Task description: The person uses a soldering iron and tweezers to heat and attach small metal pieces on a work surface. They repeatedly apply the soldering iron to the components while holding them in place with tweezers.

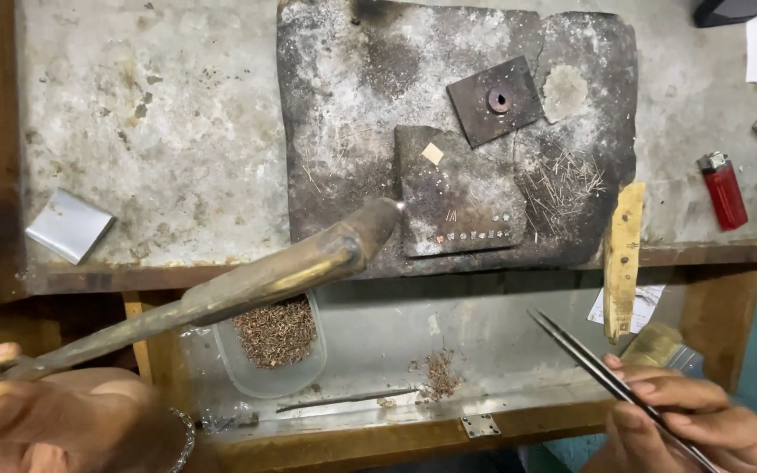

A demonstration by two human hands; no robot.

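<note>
My left hand point(45, 420) at the bottom left grips a long brass torch point(247, 280) that slants up to the right. Its tip sits at the left edge of a small dark soldering block point(475, 175), with a tiny flame there. Several tiny metal pieces lie in a row near the block's front edge. My right hand point(685, 420) at the bottom right holds thin dark tweezers point(589, 359), points aimed up-left over the open drawer. The block rests on a large charred board point(343, 114).
A square dark plate with a round hole point(494, 101) lies on the board, beside loose thin wire bits point(562, 184). A red lighter point(723, 190) lies right, a grey tin point(69, 225) left. The drawer point(378, 333) holds a clear dish of filings point(275, 337), a rod and a brush.
</note>
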